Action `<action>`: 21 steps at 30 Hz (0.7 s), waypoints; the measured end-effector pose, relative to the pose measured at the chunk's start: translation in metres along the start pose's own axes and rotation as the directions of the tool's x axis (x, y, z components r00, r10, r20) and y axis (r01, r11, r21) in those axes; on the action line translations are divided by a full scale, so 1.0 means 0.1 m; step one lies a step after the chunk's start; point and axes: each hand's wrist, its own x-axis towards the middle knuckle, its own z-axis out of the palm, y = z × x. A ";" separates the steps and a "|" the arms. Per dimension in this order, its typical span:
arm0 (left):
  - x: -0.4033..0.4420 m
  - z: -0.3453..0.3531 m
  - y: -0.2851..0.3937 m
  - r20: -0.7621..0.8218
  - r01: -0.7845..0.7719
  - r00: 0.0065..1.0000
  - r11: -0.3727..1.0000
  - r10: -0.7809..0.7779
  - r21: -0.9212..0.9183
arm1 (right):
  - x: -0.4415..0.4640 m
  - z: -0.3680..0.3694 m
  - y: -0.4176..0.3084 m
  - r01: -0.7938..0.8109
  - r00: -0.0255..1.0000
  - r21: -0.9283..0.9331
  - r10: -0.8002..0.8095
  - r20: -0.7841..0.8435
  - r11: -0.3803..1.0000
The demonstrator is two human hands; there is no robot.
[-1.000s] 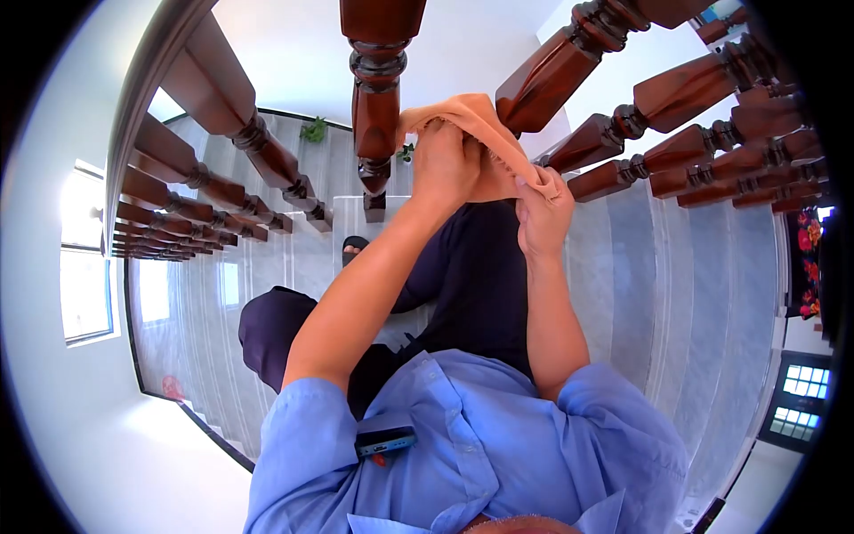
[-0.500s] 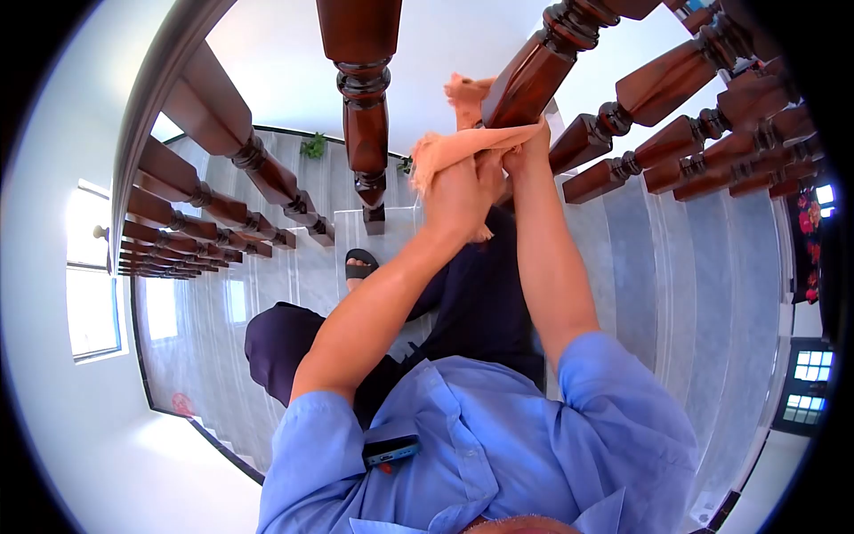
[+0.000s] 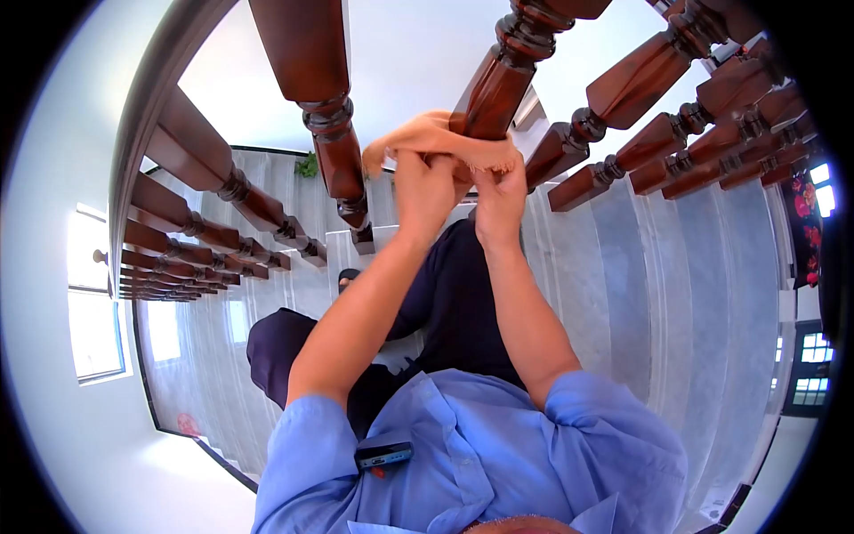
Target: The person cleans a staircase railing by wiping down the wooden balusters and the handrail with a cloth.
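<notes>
An orange cloth [image 3: 427, 135] with a frayed edge is looped around the lower part of a dark, glossy wooden baluster [image 3: 491, 89]. My left hand [image 3: 425, 191] is closed on the cloth on the left side of the baluster, and one end sticks out past the knuckles. On the right side, my right hand [image 3: 501, 198] pinches the cloth close against the wood. Both hands are near each other at the baluster's near side. Some of the fingertips are hidden by the folds.
Another baluster [image 3: 334, 133] stands just left of my hands, and several more [image 3: 640, 80] run off to the right. A curved handrail [image 3: 133, 133] bends along the left. Grey stair treads [image 3: 614, 294] lie below. A phone [image 3: 384, 456] sits in my shirt pocket.
The cloth has gone from stretched across the baluster with a loose end behind it to wrapped round it. My hands have drawn slightly lower and left, and the view has shifted.
</notes>
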 end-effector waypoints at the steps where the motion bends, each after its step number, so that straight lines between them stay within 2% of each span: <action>1: -0.10 0.06 0.06 0.052 0.052 0.998 0.981 -0.043 -0.184 | 0.03 -0.06 0.00 -0.045 0.999 0.008 0.045 -0.020 0.999; 2: -0.19 0.10 0.12 0.107 0.110 0.991 0.927 -0.076 -0.358 | 0.07 -0.10 0.00 -0.091 0.995 0.017 0.092 -0.035 0.996; 4: -0.31 0.17 0.15 0.106 0.035 0.994 0.833 0.029 -0.552 | 0.01 -0.11 -0.08 -0.038 0.998 -0.009 0.037 -0.052 0.999; 5: -0.36 0.17 0.20 0.091 -0.057 0.989 0.867 0.117 -0.495 | -0.06 -0.09 -0.16 -0.004 0.995 -0.038 0.001 -0.099 0.999; 6: -0.40 0.17 0.27 0.085 -0.067 0.989 0.868 0.124 -0.492 | -0.10 -0.06 -0.23 0.027 0.989 -0.067 -0.036 -0.146 0.997; 7: -0.42 0.18 0.35 0.052 -0.154 0.979 0.890 0.195 -0.429 | -0.10 0.00 -0.31 0.066 0.983 0.051 -0.056 -0.175 0.997; 8: -0.42 0.19 0.42 0.029 -0.240 0.963 0.901 0.268 -0.361 | -0.05 0.03 -0.39 0.073 0.982 0.063 -0.061 -0.178 0.995; 10: -0.41 0.21 0.56 0.065 -0.246 0.956 0.904 0.285 -0.349 | 0.02 0.03 -0.51 0.151 0.968 0.089 -0.129 -0.213 0.984; 11: -0.38 0.24 0.62 0.027 -0.292 0.945 0.881 0.325 -0.373 | 0.12 0.02 -0.50 0.234 0.954 0.071 -0.215 -0.208 0.970; 12: -0.36 0.27 0.68 -0.014 -0.335 0.933 0.855 0.359 -0.397 | 0.22 0.06 -0.58 0.241 0.952 0.078 -0.220 -0.214 0.967; 14: -0.26 0.33 0.85 -0.076 -0.404 0.911 0.838 0.406 -0.367 | 0.49 0.16 -0.90 0.404 0.886 -0.053 -0.405 -0.225 0.913; 16: -0.12 0.32 1.16 0.107 -0.493 0.809 0.767 0.578 -0.412 | 0.81 0.18 -1.07 0.501 0.849 -0.004 -0.492 -0.193 0.865; 18: 0.04 0.41 1.37 0.116 -0.556 0.774 0.756 0.622 -0.345 | 1.10 0.23 -1.27 0.487 0.868 0.217 -0.496 -0.012 0.846; 20: 0.16 0.56 1.47 -0.061 -0.672 0.736 0.716 0.674 -0.188 | 1.36 0.29 -1.28 0.289 0.891 0.492 -0.418 0.175 0.821; 21: 0.19 0.55 1.48 0.050 -0.644 0.741 0.730 0.669 -0.231 | 1.38 0.34 -1.25 0.129 0.927 0.525 -0.291 0.238 0.841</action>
